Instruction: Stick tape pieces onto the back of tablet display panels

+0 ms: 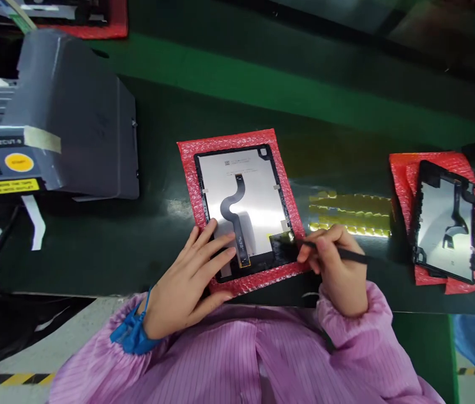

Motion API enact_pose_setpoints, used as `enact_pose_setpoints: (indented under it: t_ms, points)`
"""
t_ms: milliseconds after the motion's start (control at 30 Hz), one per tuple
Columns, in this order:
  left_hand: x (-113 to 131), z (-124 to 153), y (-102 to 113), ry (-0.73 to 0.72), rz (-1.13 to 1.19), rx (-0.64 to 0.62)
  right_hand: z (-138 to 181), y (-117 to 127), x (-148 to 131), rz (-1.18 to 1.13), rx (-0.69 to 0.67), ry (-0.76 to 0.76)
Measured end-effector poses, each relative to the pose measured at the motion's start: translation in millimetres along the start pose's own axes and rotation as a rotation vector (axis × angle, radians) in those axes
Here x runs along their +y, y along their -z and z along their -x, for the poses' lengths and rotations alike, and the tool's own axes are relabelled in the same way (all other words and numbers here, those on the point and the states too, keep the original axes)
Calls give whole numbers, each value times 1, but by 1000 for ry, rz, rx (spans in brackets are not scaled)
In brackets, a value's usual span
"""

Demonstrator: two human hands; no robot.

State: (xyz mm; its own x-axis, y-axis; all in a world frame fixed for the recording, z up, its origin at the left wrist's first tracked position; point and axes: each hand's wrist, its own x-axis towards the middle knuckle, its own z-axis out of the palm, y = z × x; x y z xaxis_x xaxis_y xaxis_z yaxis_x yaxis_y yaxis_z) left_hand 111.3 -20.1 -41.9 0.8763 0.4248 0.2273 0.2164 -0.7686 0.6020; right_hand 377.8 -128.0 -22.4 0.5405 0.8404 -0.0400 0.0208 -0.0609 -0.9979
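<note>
A tablet display panel [245, 193] with a black flex cable [233, 207] lies face down on a red bubble-wrap sheet [229, 143]. My left hand [190, 280] lies flat with spread fingers on the panel's lower left corner, holding it down. My right hand [338, 269] is closed in a pinch on thin black tweezers [346, 255]. The tweezers' tip touches a piece of black tape [281, 244] at the panel's lower right corner.
A grey machine [73, 118] with blue and yellow buttons stands at the left. Strips of yellow tape [350, 213] are stuck on the dark green belt to the right of the panel. A second panel [445, 221] on red bubble wrap lies at the far right.
</note>
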Motion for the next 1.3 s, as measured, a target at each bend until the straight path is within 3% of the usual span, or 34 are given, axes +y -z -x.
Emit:
enact_pose_setpoints:
  t_ms: [100,200,400,600,1300]
  points:
    - [5,7,1,14,-12,51,25,-18,1,-4,-195,-85]
    - [8,12,-5,-1,-52,54,33,-29,3,53,-266,-115]
    - [3,14,-15,-108,-138,92,29,-34,2,111,-271,-164]
    - [2,14,-13,-121,-137,86,28,-33,-1,130,-271,-277]
    - [3,9,-10,-108,-142,61,23,-36,-6,181,-283,-269]
